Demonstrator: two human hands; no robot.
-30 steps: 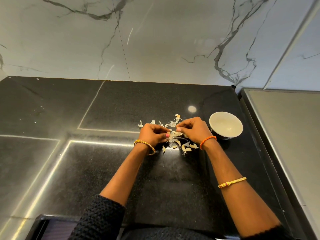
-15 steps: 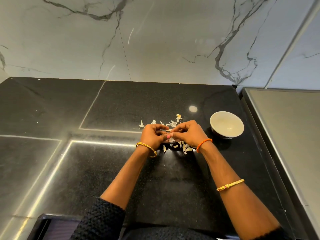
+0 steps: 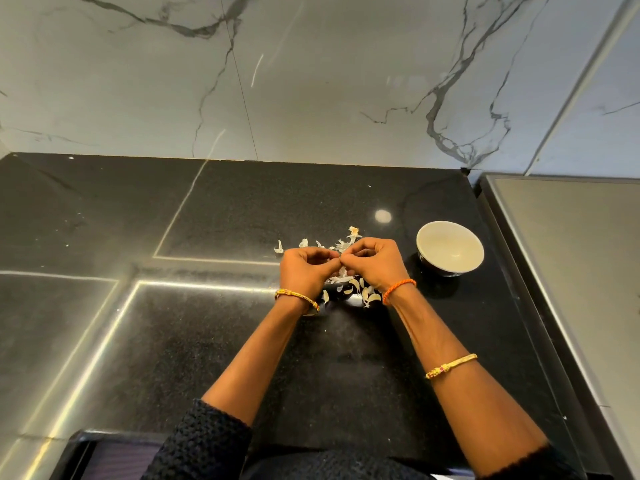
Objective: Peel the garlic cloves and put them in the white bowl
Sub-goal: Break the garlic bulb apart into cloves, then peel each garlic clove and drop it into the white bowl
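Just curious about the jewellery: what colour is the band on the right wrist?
Orange, a braided-looking wrist band, seen in the head view.

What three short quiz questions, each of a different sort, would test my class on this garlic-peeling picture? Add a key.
1. True or false: the white bowl holds peeled cloves.
2. Which hand is nearer the bowl? A) left hand B) right hand
3. Fill in: loose garlic skins lie on the black ______.

Key:
1. False; it looks empty.
2. B.
3. Countertop.
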